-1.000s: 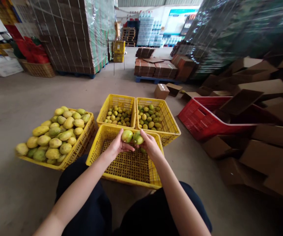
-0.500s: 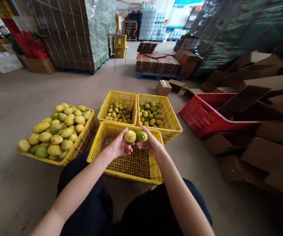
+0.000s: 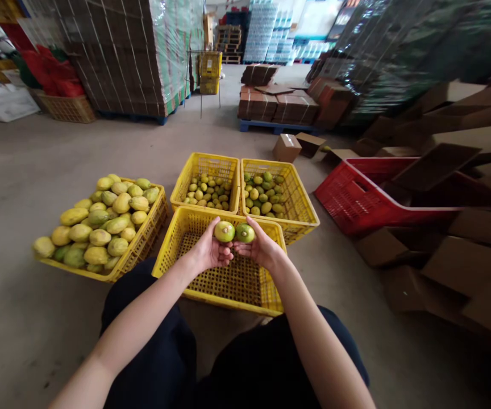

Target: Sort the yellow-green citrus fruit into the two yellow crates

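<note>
My left hand (image 3: pixel 215 249) holds a yellow-green lemon (image 3: pixel 224 232), its stem end facing up. A greener lemon (image 3: pixel 244 233) rests in my right hand (image 3: pixel 262 245), close beside the first one. Both hands have their fingers curled round the fruit, side by side above a yellow plastic crate (image 3: pixel 217 298) whose perforated bottom shows. Behind it stand two more yellow crates, the left one (image 3: pixel 181 177) and the right one (image 3: pixel 299 196), each with several lemons low inside. To the left, a tilted yellow crate (image 3: pixel 145 243) is heaped with yellow and green lemons (image 3: pixel 100 236).
On the right a red crate (image 3: pixel 352 204) stands among loose cardboard boxes (image 3: pixel 471 272). Flattened cardboard lies stacked on a blue pallet (image 3: pixel 266 125) farther back. A tall wrapped stack (image 3: pixel 117 57) rises at the back left.
The view has shifted slightly, with the background a little higher and to the right. Both hands still hold the two lemons; they are turned very little.
</note>
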Motion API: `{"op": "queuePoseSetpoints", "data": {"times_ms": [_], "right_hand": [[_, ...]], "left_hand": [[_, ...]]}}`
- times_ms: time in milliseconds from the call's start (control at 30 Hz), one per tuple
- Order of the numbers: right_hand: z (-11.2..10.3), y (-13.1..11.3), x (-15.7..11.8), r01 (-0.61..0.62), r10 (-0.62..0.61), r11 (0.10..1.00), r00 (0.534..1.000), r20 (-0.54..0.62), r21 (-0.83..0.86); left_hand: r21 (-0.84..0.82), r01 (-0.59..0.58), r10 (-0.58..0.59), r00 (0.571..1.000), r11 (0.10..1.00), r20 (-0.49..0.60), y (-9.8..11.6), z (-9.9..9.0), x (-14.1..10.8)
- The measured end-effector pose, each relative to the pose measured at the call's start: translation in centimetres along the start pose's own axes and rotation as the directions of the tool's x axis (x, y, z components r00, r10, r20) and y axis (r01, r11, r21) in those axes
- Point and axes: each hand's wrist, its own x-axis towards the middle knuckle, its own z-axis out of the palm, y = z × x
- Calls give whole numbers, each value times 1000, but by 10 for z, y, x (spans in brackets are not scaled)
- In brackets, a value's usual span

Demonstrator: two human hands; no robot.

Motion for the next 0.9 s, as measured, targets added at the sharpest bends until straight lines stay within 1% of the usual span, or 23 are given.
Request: {"op": "queuePoseSetpoints", "data": {"times_ms": [100, 200, 267, 300, 333, 367, 400, 467, 533, 600, 667, 733, 833, 900], "right_hand": [[-1, 0, 0, 10, -10, 1000, 1000, 8, 24], [-2, 1, 3, 58, -59, 996, 998, 14, 61], [-5, 2, 6, 156, -157, 985, 987, 17, 72], [-7, 3, 7, 222, -223, 973, 974, 21, 61], [-9, 4, 9, 294, -294, 955, 955, 22, 37], [-11, 6, 10, 367, -366, 930, 930, 17, -5], [-13, 8, 12, 435, -436, 898, 900, 7, -63], [-16, 12, 13, 546, -564, 810, 826, -26, -213], [-17, 15, 11, 612, -673, 703, 737, -60, -363], [-17, 17, 9, 648, -752, 607, 656, -69, -461], [-15, 17, 5, 670, -805, 531, 591, -60, -519], [-14, 17, 2, 679, -839, 468, 542, -42, -566], [-13, 18, 0, 677, -867, 408, 498, -27, -612], [-13, 18, 0, 681, -871, 398, 490, -20, -614]], "left_hand": [[7, -18, 18, 1000, 1000, 9, -1, -1, 2], [39, -83, 82, 996, 996, 31, -1, -3, 3], [109, -153, 152, 988, 982, 24, 0, -4, 3], [161, -204, 206, 979, 966, 3, 1, -5, 3], [219, -268, 280, 960, 938, -21, 2, -4, 2], [278, -343, 368, 929, 897, -41, 2, -4, 1], [331, -425, 466, 883, 842, -52, 3, -4, 0], [413, -572, 641, 767, 709, -37, 2, -3, -1], [475, -661, 750, 662, 581, 3, 1, -4, 0], [541, -692, 811, 584, 477, 31, 0, -6, 2], [612, -685, 847, 529, 395, 45, -1, -8, 4], [666, -667, 869, 491, 335, 54, -1, -9, 4], [704, -651, 882, 465, 282, 76, -2, -10, 2], [715, -647, 883, 460, 266, 88, -2, -11, 1]]}}
